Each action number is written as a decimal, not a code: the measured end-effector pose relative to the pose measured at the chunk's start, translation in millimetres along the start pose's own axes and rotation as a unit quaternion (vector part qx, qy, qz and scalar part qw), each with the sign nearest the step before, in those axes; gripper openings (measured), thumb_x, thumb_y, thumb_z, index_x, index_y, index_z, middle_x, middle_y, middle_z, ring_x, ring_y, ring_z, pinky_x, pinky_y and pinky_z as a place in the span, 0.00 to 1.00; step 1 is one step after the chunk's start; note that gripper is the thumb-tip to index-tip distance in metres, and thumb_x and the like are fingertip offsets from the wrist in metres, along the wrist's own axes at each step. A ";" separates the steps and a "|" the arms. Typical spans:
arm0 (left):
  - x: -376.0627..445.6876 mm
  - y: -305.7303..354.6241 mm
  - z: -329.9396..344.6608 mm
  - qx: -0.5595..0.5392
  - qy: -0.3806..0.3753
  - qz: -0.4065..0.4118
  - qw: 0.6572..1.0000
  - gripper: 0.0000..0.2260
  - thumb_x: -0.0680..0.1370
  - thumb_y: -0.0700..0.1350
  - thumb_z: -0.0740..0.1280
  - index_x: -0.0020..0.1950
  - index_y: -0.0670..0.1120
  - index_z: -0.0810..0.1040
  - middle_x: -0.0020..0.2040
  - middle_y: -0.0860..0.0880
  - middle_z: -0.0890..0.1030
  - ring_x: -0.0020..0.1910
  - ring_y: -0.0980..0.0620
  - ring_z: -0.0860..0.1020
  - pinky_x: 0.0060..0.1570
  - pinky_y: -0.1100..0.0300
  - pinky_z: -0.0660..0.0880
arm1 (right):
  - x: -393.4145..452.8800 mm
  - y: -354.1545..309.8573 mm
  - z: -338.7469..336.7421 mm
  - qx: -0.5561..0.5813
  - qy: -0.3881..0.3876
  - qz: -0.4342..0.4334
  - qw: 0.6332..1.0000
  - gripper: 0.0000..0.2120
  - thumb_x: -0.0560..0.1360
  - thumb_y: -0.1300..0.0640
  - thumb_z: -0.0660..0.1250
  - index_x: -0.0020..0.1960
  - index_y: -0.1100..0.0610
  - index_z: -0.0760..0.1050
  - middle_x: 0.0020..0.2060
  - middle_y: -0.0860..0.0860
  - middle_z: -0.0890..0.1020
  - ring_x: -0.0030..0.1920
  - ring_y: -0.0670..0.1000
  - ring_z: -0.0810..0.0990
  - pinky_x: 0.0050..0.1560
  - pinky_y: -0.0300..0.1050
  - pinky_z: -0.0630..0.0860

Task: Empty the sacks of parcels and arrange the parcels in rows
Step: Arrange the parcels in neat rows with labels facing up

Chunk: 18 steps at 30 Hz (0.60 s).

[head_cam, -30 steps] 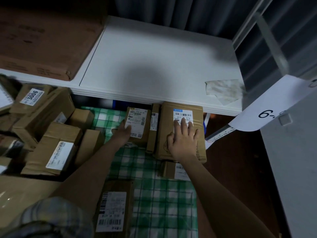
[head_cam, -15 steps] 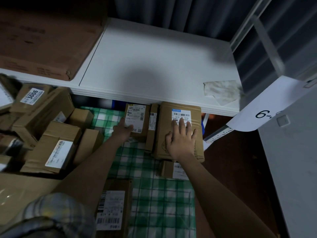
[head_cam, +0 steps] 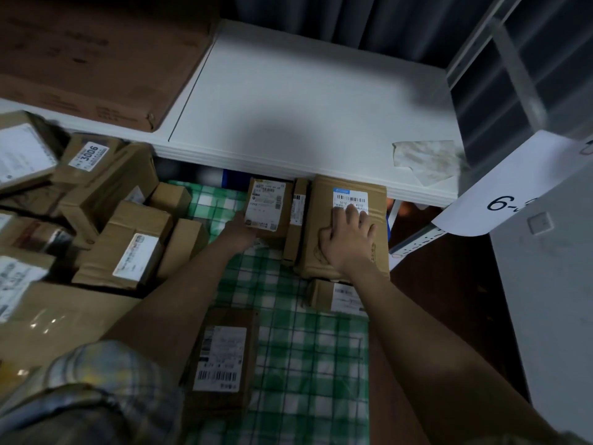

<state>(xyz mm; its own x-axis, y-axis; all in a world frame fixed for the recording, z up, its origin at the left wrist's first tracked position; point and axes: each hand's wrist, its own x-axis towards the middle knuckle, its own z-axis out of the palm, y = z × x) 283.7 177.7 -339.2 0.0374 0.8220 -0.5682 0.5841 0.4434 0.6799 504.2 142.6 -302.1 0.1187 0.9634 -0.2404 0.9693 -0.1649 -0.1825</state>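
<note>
**Both hands down on the parcel row under the shelf**

Biggest thing in your view is the white shelf [head_cam: 305, 101] across the top middle, with a flat brown carton [head_cam: 96, 56] on it at upper left. Below it the green checked cloth [head_cam: 308, 364] runs down the centre, and a jumble of parcels [head_cam: 128, 245] fills the left side. Your row sits at the shelf's front edge: large box [head_cam: 345, 252], thin parcel [head_cam: 296, 226] on edge, then labelled parcel [head_cam: 268, 207], all touching. Your right hand [head_cam: 348, 242] lies flat on the large box, fingers straight, gripping nothing. Your left hand [head_cam: 240, 234] touches the labelled parcel's near left corner; can't tell how its fingers lie.
</note>
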 end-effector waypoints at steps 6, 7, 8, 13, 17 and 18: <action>-45.4 -5.4 -2.1 0.125 -0.020 0.068 0.990 0.21 0.81 0.46 0.61 0.74 0.47 0.64 0.64 0.48 0.72 0.62 0.45 0.73 0.55 0.60 0.70 | -22.9 -24.2 -8.2 0.021 0.061 -0.105 0.992 0.25 0.76 0.54 0.55 0.71 0.63 0.66 0.71 0.63 0.64 0.72 0.64 0.60 0.73 0.63 0.56; -56.0 -9.9 -4.1 0.161 -0.014 0.077 0.984 0.20 0.81 0.45 0.60 0.74 0.47 0.64 0.65 0.46 0.73 0.61 0.45 0.74 0.52 0.60 0.71 | -35.5 -31.1 -5.0 0.048 0.094 -0.163 0.981 0.24 0.74 0.54 0.54 0.65 0.64 0.72 0.65 0.64 0.70 0.67 0.65 0.67 0.67 0.64 0.65; -65.0 -14.5 -6.2 0.201 -0.010 0.085 0.976 0.20 0.82 0.44 0.59 0.74 0.47 0.63 0.66 0.44 0.73 0.60 0.44 0.74 0.50 0.59 0.71 | -48.7 -36.0 0.6 0.078 0.118 -0.210 0.967 0.23 0.72 0.55 0.53 0.60 0.64 0.75 0.60 0.63 0.74 0.61 0.64 0.71 0.60 0.60 0.72; -120.3 -24.8 -18.2 0.397 -0.061 0.031 0.915 0.22 0.82 0.44 0.57 0.76 0.51 0.59 0.72 0.43 0.67 0.71 0.43 0.64 0.71 0.43 0.53 | -114.4 -48.8 49.9 0.120 -0.043 -0.236 0.963 0.20 0.77 0.54 0.63 0.66 0.62 0.71 0.60 0.59 0.74 0.59 0.61 0.73 0.56 0.53 0.74; -148.0 -37.3 -22.0 0.452 -0.070 0.036 0.889 0.23 0.82 0.50 0.58 0.77 0.53 0.57 0.74 0.45 0.65 0.75 0.44 0.58 0.73 0.39 0.40 | -145.4 -61.9 86.5 0.260 -0.298 0.023 0.918 0.46 0.75 0.41 0.68 0.78 0.63 0.48 0.74 0.59 0.64 0.70 0.58 0.69 0.59 0.46 0.71; -152.8 -39.0 -22.1 0.450 -0.060 0.047 0.890 0.23 0.82 0.52 0.58 0.76 0.52 0.59 0.74 0.45 0.65 0.75 0.45 0.59 0.73 0.40 0.40 | -148.8 -65.3 91.7 0.295 -0.336 0.072 0.892 0.50 0.74 0.40 0.69 0.78 0.64 0.43 0.75 0.59 0.62 0.70 0.58 0.69 0.58 0.46 0.71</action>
<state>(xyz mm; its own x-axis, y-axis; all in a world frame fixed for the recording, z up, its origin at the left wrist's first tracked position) 237.3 42.7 -268.6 0.1754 0.7720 -0.6110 0.9845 -0.1357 0.1112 403.5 -9.4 -341.8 -0.1157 0.6125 -0.7820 0.6482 -0.5499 -0.5266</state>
